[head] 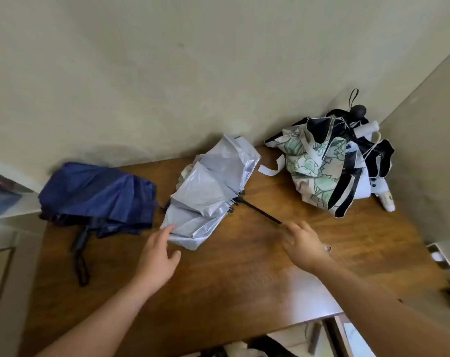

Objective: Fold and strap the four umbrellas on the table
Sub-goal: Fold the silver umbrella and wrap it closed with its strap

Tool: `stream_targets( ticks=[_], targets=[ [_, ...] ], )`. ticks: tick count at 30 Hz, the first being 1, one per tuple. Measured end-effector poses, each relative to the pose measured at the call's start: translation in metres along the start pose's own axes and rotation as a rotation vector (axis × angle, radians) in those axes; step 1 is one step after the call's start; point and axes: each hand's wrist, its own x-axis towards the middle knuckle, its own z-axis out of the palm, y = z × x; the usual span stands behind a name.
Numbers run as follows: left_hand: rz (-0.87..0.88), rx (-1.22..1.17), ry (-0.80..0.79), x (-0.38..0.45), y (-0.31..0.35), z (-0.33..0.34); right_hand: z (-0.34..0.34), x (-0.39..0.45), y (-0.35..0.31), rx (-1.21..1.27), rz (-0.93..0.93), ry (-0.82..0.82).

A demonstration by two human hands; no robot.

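Note:
A silver umbrella [211, 191] lies loosely collapsed in the middle of the wooden table [244, 274], its black shaft [262, 212] pointing toward me and to the right. My left hand [158, 256] is open, fingertips touching the canopy's near edge. My right hand [302, 244] has its fingers at the shaft's end; the handle is hidden under it. A navy umbrella [100, 197] lies at the left with its black handle [81, 239] toward me. A floral green-and-white umbrella [319, 166] and a black-and-white one [360, 143] are piled in the back right corner.
The table stands against a beige wall at the back and a side wall at the right. A white strap [270, 168] lies between the silver and floral umbrellas. A white shelf edge [5, 194] lies left of the table.

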Motion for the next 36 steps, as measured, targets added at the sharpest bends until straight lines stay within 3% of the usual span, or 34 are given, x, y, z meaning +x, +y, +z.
stream_targets(
  ticks=[3, 10, 13, 18, 26, 30, 36],
  targets=[
    [0.068, 0.176, 0.141, 0.035, 0.029, 0.003, -0.009, 0.028, -0.007, -0.06, -0.015, 0.009],
    [-0.137, 0.22, -0.225, 0.058, 0.028, 0.046, 0.007, 0.071, -0.024, -0.131, 0.02, -0.263],
    [-0.06, 0.261, -0.229, 0.037, 0.021, 0.063, 0.015, 0.078, -0.026, -0.142, 0.027, -0.296],
    [-0.11, 0.045, -0.208, 0.007, 0.023, 0.073, 0.024, 0.09, -0.028, -0.173, 0.049, -0.223],
    [0.131, -0.008, 0.043, -0.004, 0.045, 0.035, 0.034, 0.096, -0.023, 0.07, 0.072, -0.127],
    [0.287, -0.038, 0.203, 0.012, 0.082, -0.016, 0.005, 0.086, -0.029, -0.007, 0.018, -0.033],
    [0.391, -0.171, 0.353, 0.056, 0.124, -0.086, -0.049, 0.087, -0.038, 0.013, -0.087, -0.148]
  ],
)
